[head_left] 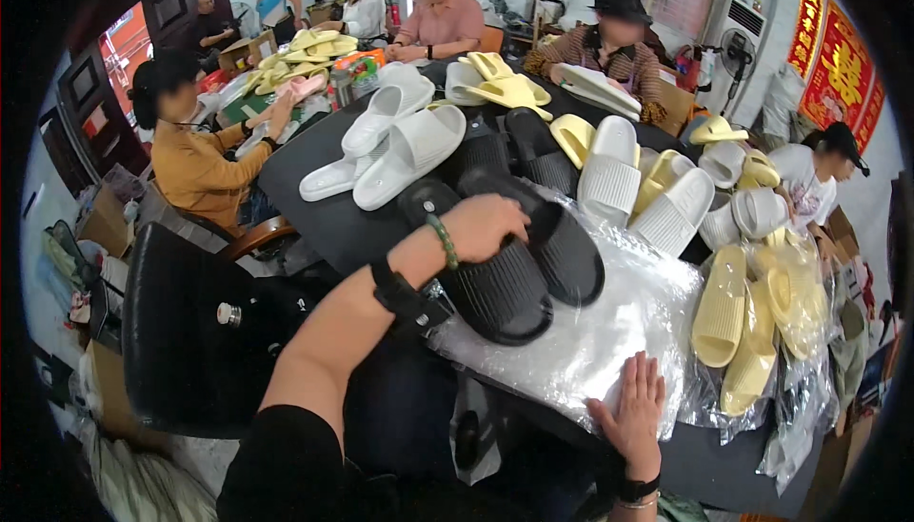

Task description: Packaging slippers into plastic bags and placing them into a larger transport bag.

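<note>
A pair of black ribbed slide slippers [497, 291] lies toes toward me at the middle of the table, on the edge of a stack of clear plastic bags [571, 346]. Over their straps my left hand [484, 227] is closed, fingers curled down onto the slippers; the fingertips are partly hidden. On the front of the bag stack my right hand [633, 408] rests flat, fingers stretched out, holding nothing. More black slippers [540, 150] lie just behind. White slippers [409, 155] sit to the left of them, and other white slippers [609, 170] to the right.
Bagged yellow slippers [747, 341] lie at the table's right side. A heap of yellow slippers [309, 57] is at the far left. Several people sit or stand around the table, one in an orange top [205, 174]. A black chair [195, 331] stands at my left.
</note>
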### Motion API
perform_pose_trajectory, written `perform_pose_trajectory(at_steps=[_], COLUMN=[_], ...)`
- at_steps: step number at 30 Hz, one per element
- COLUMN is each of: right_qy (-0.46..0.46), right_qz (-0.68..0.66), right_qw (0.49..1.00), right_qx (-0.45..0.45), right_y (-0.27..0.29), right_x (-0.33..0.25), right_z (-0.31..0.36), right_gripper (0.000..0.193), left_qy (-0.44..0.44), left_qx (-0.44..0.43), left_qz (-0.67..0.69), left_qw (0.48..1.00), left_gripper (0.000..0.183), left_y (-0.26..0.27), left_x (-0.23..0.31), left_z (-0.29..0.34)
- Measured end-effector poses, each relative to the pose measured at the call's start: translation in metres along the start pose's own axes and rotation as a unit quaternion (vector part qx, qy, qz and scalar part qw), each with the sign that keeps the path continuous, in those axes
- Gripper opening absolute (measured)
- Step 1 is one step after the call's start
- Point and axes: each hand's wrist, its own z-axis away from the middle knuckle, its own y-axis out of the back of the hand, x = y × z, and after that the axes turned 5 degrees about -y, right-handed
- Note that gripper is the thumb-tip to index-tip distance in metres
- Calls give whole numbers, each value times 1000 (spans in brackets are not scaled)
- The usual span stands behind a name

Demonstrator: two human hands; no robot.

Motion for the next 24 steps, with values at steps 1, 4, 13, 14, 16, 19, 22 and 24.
perform_pose_trajectory(at_steps=[1,4,13,14,16,19,22,24], right_qy=[-7,-7,-6,-7,-6,-5,-3,-6], right_qz=[8,15,12,14,14,16,13,9], right_qw=[1000,1000,1000,1000,1000,1000,1000,999], right_qx=[5,12,20,19,21,21,25,31], right_y=[-1,1,1,1,0,-2,0,3], right_x=[5,5,6,8,5,5,5,5], right_z=[2,2,-2,-1,-2,-1,2,4], right_gripper=[98,98,99,98,98,98,97,97], left_qy=[67,75,441,506,585,605,590,571], left_qx=[-64,14,17,-26,-18,24,25,49], left_qz=[17,-44,-332,-295,-156,-161,-192,-213], left_qw=[996,996,834,810,796,780,783,791], left_gripper=[36,35,67,67,60,49,46,44], left_y=[29,91,132,115,86,63,65,67], left_x=[7,-28,-159,-165,-174,-170,-168,-165], left_z=[-10,-12,3,10,32,43,36,34])
